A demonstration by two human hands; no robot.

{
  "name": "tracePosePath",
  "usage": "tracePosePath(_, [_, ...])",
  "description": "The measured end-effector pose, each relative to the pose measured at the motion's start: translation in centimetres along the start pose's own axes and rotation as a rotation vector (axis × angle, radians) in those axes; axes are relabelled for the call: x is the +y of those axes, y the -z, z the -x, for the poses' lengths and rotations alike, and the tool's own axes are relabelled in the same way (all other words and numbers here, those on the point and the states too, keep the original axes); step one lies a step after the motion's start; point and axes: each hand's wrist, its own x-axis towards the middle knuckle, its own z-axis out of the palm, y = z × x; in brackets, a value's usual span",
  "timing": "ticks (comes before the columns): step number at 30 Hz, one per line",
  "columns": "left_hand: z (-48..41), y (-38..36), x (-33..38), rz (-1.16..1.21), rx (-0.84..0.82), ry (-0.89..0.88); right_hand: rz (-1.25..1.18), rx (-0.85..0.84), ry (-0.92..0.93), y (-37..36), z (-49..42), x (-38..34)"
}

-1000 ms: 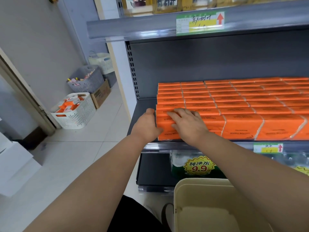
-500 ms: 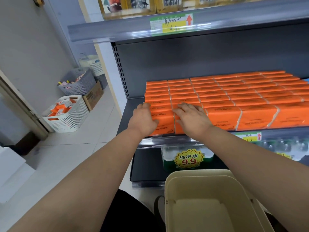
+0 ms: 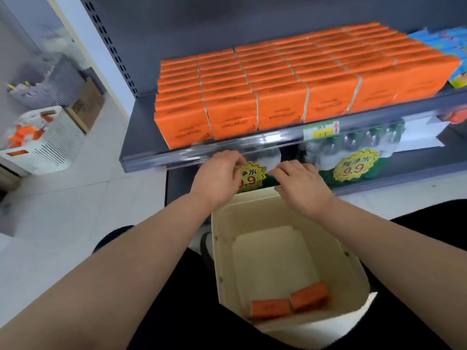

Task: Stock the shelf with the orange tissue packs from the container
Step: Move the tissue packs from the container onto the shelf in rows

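Both hands hang just below the front rail of the shelf [image 3: 177,160], over the far rim of the cream container [image 3: 350,274]. The left hand [image 3: 217,178] has its fingers loosely curled towards the right and holds nothing. The right hand [image 3: 300,185] lies palm down with its fingers slightly bent, and it too is empty. Between the two hands shows a yellow price sticker [image 3: 251,179] marked 9.9.

The shelf carries the orange tissue packs [image 3: 278,92], standing on edge in tight rows that run from the front rail back to the dark rear panel. The leftmost front pack [image 3: 183,127] sits at the shelf's front edge, with bare shelf to its left. Two more orange packs [image 3: 270,307] lie flat at the near end of the container's bottom, side by side and touching.

At the far right of the shelf are blue packs [image 3: 449,46]. A small green and yellow price tag [image 3: 321,131] hangs on the rail. Below it stand wrapped water bottles [image 3: 366,140]. On the tiled floor [image 3: 75,210] to the left are a white basket [image 3: 50,147] holding orange items, a grey basket [image 3: 43,94] and a cardboard box [image 3: 88,104].
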Motion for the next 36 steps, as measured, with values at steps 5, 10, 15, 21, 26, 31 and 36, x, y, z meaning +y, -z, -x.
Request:
tracePosePath(5, [3.0,-8.6,0.8,-0.048,-0.366,0.128,-0.027,-0.449,-0.078,-7.2,6.5,1.5])
tracePosePath(10, [6.1,-16.0,0.8,0.026,-0.657,0.285,-0.019,-0.837,-0.029,-13.5,10.2,1.7])
tracePosePath(15, [7.8,-19.6,-0.5,0.005,-0.827,0.291,0.016,-0.987,0.078,-18.1,11.7,0.9])
tracePosePath(21, [8.3,-21.4,-2.0,0.005,-0.883,0.324,-0.024,-1.047,0.097,-20.8,12.1,0.6])
tracePosePath(26, [8.7,-22.3,-2.4,0.025,-0.894,0.385,-0.089,-1.117,0.071,-21.9,12.2,0.6])
tracePosePath(31, [9.1,-22.7,-2.6,0.042,-0.915,0.393,-0.129,-1.108,0.015,-21.5,11.7,1.2])
tracePosePath(36, [9.8,-23.6,-2.6,0.04,-1.016,0.416,-0.146,-0.932,-0.135,-19.8,10.3,1.0])
